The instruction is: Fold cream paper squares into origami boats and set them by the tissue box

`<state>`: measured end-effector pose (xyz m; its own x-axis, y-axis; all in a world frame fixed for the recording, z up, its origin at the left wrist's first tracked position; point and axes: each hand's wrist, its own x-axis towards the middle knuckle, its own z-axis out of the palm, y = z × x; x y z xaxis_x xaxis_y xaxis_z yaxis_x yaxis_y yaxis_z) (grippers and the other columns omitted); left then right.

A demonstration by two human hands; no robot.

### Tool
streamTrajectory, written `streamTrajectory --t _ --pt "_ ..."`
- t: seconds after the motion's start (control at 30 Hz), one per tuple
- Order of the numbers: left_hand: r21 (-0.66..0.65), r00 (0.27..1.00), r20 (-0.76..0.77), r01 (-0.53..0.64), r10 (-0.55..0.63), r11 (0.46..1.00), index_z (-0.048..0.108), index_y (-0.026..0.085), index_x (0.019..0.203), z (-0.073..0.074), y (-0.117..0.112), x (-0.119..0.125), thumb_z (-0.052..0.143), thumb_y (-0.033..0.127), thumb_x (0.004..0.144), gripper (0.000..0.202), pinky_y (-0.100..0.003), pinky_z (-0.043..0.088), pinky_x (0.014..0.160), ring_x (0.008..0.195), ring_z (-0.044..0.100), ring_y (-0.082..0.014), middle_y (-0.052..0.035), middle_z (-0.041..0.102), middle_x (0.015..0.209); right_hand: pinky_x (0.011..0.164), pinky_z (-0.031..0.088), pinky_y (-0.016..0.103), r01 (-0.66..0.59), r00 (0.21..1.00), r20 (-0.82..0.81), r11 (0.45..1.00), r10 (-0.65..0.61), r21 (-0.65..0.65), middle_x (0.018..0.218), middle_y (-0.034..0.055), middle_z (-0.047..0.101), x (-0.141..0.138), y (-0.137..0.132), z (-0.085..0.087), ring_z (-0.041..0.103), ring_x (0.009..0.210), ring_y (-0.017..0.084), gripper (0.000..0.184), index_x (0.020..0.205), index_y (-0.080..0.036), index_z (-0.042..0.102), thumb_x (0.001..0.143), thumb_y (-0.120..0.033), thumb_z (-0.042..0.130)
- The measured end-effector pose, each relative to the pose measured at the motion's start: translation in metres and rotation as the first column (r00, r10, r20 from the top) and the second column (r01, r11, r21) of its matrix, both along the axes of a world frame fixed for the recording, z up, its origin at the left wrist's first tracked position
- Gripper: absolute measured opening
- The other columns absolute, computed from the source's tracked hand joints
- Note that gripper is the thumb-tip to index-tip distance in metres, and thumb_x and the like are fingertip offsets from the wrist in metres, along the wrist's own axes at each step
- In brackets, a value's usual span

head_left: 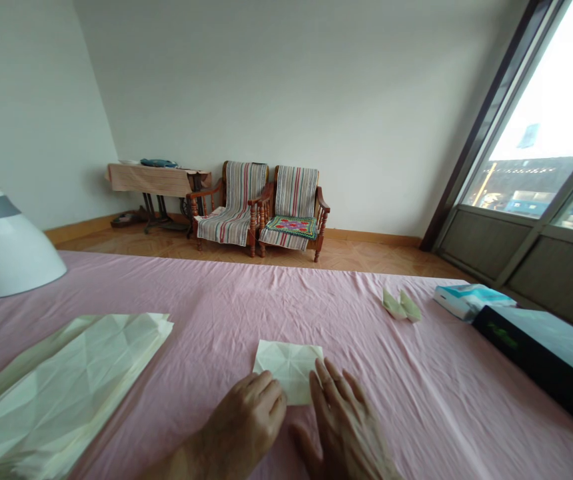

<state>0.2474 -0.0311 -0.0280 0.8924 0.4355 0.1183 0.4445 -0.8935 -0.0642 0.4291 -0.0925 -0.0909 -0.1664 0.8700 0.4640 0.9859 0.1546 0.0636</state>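
Note:
A small square of pale, creased paper [290,363] lies flat on the pink cloth in front of me. Fold lines cross at its middle. My left hand [250,417] is closed, its curled fingers at the paper's lower left edge; the fingertips are hidden behind the knuckles. Stretched out over the paper's right edge are the fingers of my right hand [342,417], lying flat with the thumb apart. A folded paper piece [401,305] with two pointed ends stands farther off to the right.
A stack of larger creased paper sheets [81,373] lies at left on the pink cloth [206,300]. Behind it stands a white, rounded object [9,253]. At right are a blue and white pack [471,300] and a black-sided box [541,347]. Two wooden chairs [236,200] stand beyond.

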Motion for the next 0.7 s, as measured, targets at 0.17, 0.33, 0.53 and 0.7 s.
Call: streamTrajectory --t 0.17,0.33,0.53,0.7 --pt "-0.043 0.975 0.220 0.033 -0.022 0.999 0.055 0.017 0.085 -0.010 0.013 -0.008 0.049 0.000 0.089 0.019 -0.035 0.047 0.076 0.080 0.055 -0.0209 -0.0025 0.060 0.087 0.098 0.043 0.045 -0.130 0.991 -0.005 0.982 0.132 0.137 0.129 0.0105 0.060 0.010 0.007 0.014 0.054 0.120 0.028 0.042 0.126 -0.017 0.058 0.086 -0.023 0.049" --pt "-0.204 0.936 0.345 0.001 0.071 0.979 0.053 0.017 0.090 -0.008 0.024 -0.008 0.046 -0.003 0.090 0.021 -0.033 0.046 0.077 0.086 0.054 -0.0199 -0.0020 0.058 0.092 0.079 0.049 0.041 -0.211 0.972 -0.029 0.917 0.235 0.337 0.101 0.0087 0.071 -0.002 0.004 0.016 0.066 0.089 0.025 0.035 0.103 -0.015 0.064 0.079 -0.003 0.041" --pt "-0.303 0.935 0.346 0.032 0.079 0.953 0.054 0.018 0.093 -0.005 0.013 -0.011 0.042 0.000 0.093 0.022 -0.033 0.045 0.082 0.091 0.052 -0.0198 -0.0025 0.056 0.096 0.070 0.047 0.035 -0.222 0.975 0.048 0.935 0.217 0.278 0.090 0.0081 0.072 -0.017 -0.007 0.001 0.063 0.074 0.022 0.029 0.098 -0.014 0.065 0.075 -0.007 0.048" --pt "-0.402 0.941 0.330 0.070 0.074 0.913 0.056 0.019 0.096 0.000 -0.006 -0.024 0.046 -0.003 0.087 0.026 -0.032 0.043 0.086 0.094 0.051 -0.0194 -0.0025 0.057 0.098 0.075 0.044 0.036 -0.200 0.980 0.073 0.943 0.187 0.266 0.092 0.0093 0.071 -0.017 -0.012 -0.003 0.062 0.077 0.023 0.033 0.101 -0.013 0.064 0.071 -0.008 0.050"
